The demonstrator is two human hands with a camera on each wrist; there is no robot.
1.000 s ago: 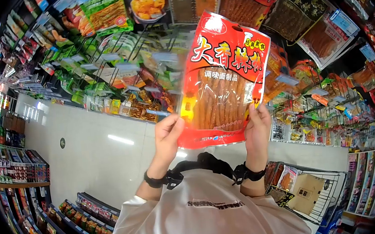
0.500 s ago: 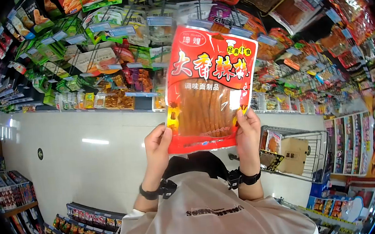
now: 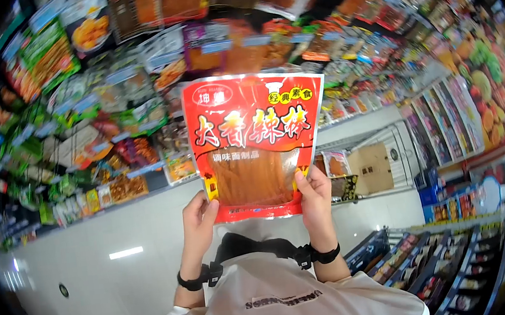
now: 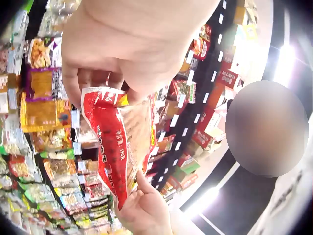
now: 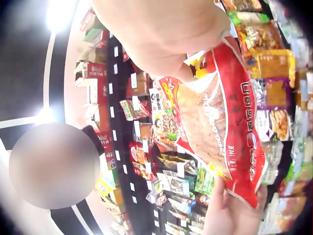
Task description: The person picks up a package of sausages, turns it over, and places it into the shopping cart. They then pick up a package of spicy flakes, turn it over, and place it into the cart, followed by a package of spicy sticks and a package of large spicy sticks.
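Note:
A red snack packet (image 3: 255, 120) with a clear window over brown sticks is held upright in front of the chest, its printed front toward the head camera. My left hand (image 3: 198, 226) pinches its lower left edge, thumb in front and fingers behind. At the lower right edge my right hand (image 3: 316, 203) grips it the same way. In the left wrist view the packet (image 4: 115, 142) runs between both hands, its red bottom band showing. The right wrist view shows the packet (image 5: 220, 117) with the left hand (image 5: 232, 213) at its far end.
Racks of hanging snack packets (image 3: 106, 111) spread across the far side. A wire cart (image 3: 397, 154) holding a cardboard box (image 3: 372, 168) and packets stands to the right. Low shelves (image 3: 442, 266) lie at the lower right, with pale tiled floor (image 3: 96, 248) at left.
The packet has gone from tilted to nearly straight and sits lower and further left in the head view. The surroundings have swung round with the body. Both hands keep their hold.

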